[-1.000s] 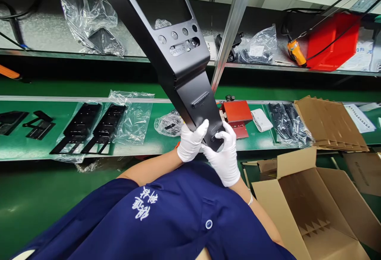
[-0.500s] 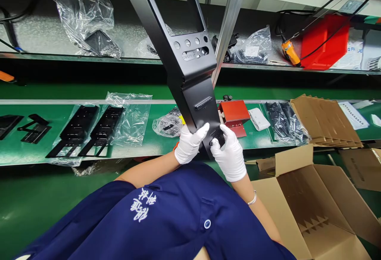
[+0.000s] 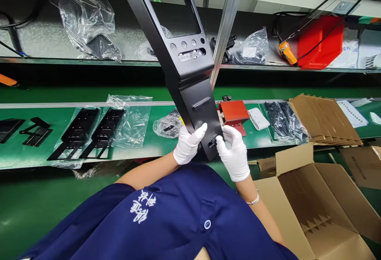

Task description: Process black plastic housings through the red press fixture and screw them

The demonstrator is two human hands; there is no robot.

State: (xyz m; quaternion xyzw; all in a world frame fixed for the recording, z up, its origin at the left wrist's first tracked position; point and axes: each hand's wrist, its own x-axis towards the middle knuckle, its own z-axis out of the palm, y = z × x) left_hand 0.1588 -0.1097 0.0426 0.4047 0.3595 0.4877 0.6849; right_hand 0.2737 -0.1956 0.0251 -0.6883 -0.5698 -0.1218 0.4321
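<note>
You held the long black metal panel (image 3: 184, 61) upright before your chest, its near end in both gloved hands and its far end, with the rectangular window, tilted up and left toward the shelf. Against the frame a second earlier, the panel had come lower in view: the whole window frame now showed, where before its top ran off the picture. The open cardboard box (image 3: 321, 208) stood at your near right, flaps spread, and the green conveyor belt (image 3: 38, 153) ran left to right beyond your hands, carrying bagged black brackets (image 3: 89, 131) at left and a red block (image 3: 235, 113) just right of the panel. Your left hand (image 3: 187, 147) was closed around the panel's near left edge, thumb stretched up across its face, much as before. Your right hand (image 3: 235, 153) had slipped lower and rightward along the near right edge; its fingers curled on that edge, thumb pressing the face near a small slot, a bracelet (image 3: 253, 200) showing at the wrist.
</note>
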